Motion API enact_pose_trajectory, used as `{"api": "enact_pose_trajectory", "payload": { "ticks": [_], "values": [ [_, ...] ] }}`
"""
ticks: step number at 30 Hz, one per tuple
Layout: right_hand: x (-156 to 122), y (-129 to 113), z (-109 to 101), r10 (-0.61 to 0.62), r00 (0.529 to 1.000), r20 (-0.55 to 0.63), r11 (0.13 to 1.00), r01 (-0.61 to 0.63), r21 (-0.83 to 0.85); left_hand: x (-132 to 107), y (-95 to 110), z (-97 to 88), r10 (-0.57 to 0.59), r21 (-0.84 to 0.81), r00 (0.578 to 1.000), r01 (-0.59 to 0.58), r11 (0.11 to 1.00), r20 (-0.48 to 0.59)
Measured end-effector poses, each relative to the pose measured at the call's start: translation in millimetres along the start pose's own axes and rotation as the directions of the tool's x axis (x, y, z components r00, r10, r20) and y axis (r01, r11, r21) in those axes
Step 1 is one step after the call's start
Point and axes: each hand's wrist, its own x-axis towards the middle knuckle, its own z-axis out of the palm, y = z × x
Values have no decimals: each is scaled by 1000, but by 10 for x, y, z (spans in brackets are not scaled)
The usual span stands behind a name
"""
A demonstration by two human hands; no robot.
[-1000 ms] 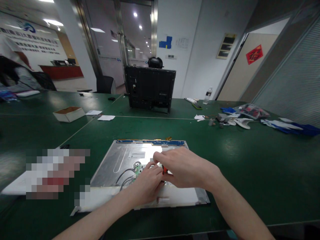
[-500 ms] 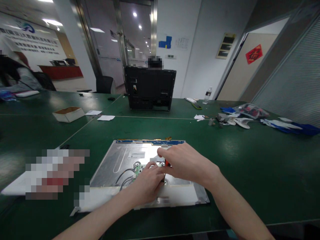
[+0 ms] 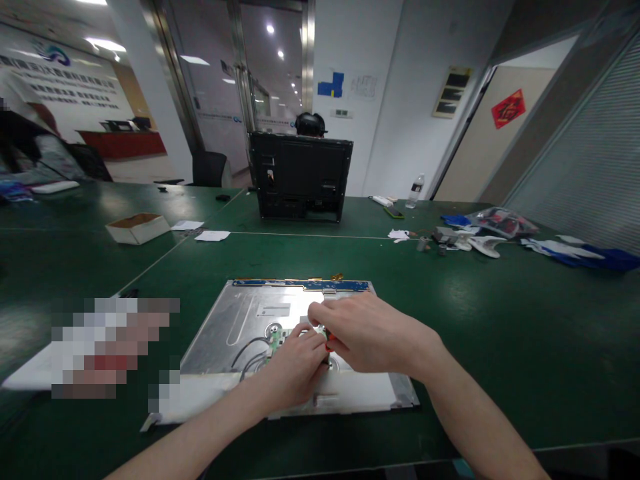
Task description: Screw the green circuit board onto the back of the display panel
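A flat metal-backed display panel (image 3: 210, 347) lies on the green table in front of me, with a small green circuit board (image 3: 276, 341) and dark cables on it. Bent over the board is my left hand (image 3: 297, 363), its fingers drawn together; whatever sits between the fingertips is hidden. My right hand (image 3: 367, 330) is wrapped round a screwdriver with a red-orange and black handle (image 3: 329, 342). Most of that handle is covered by the fingers, and its lower end is beside the left fingertips. A blue strip board (image 3: 280, 285) runs along the panel's far edge.
Beyond the panel stands a black monitor (image 3: 303, 177), with a person partly hidden behind it. An open box (image 3: 139, 230) and papers (image 3: 213, 236) lie left. On the right are a bottle (image 3: 415, 192), a bag (image 3: 505, 222) and gloves (image 3: 485, 245).
My right hand has tilted and shifted slightly left and down, showing more of the screwdriver's red-orange handle. My left hand and the panel have stayed in place.
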Motion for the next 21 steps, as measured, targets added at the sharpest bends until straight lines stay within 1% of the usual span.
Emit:
{"api": "enact_pose_trajectory", "payload": {
  "ticks": [2, 4, 8, 10, 14, 21],
  "values": [
    [-4, -3, -7, -34, 999, 25, 999, 34, 24, -2, -6, 18, -2, -3, 1000, 1, 1000, -11],
    [1, -8, -12, -27, 999, 31, 999, 26, 36, -1, -8, 28, -4, -2, 1000, 4, 1000, -18],
    [28, -17, -15, 94, 996, -4, 996, -94, -1, 7, 1, 9, -19, 7, 1000, 19, 1000, 4],
    [37, -16, -10, 132, 991, -8, 991, -132, -22, 12, 8, -12, -21, 1, 1000, 21, 1000, 16],
    [36, -12, 8, 110, 994, -15, 993, -110, -37, 18, 12, -31, -15, -4, 1000, 15, 1000, 20],
    [18, -19, -4, 66, 998, 3, 998, -66, -23, 12, 0, -12, -5, 6, 1000, 5, 1000, 21]
  ]
}}
